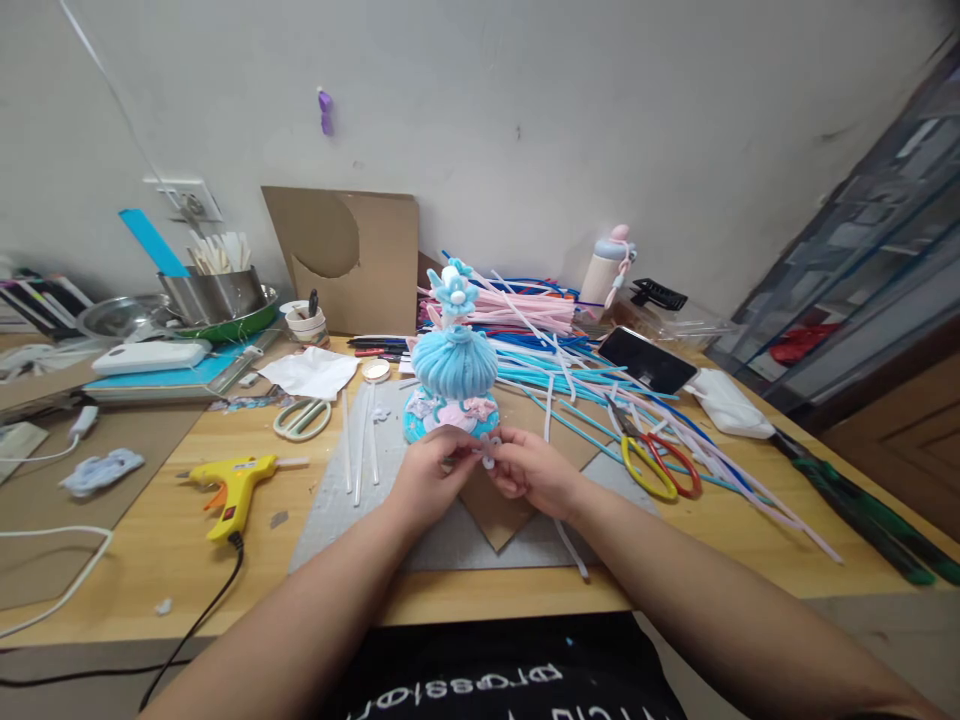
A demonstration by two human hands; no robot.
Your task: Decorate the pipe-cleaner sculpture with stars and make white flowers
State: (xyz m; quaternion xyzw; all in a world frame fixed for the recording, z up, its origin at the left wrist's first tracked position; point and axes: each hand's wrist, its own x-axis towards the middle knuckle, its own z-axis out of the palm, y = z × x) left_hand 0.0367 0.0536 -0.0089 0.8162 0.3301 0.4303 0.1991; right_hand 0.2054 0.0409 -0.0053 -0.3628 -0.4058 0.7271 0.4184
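Note:
Both hands meet in front of a blue pipe-cleaner craft (pixel 454 365), a pleated dome on a round base with pink shapes and a flower on top. A small pale lilac flower (pixel 488 450) made of pipe cleaner is between the fingertips. My left hand (pixel 436 470) pinches its left side, fingers closed. My right hand (pixel 536 470) grips it from the right with thumb and bent fingers. Below the hands lies a piece of brown cardboard (pixel 499 515) on a grey mat (pixel 337 530).
To the left lie a yellow glue gun (pixel 238 492), glue sticks (pixel 360 450) and pale-handled scissors (pixel 302 418). Pipe cleaners (pixel 525 305) pile up behind and right, near yellow and red-handled tools (pixel 660 465) and a phone (pixel 649 358). A bottle (pixel 609 265) stands at the back.

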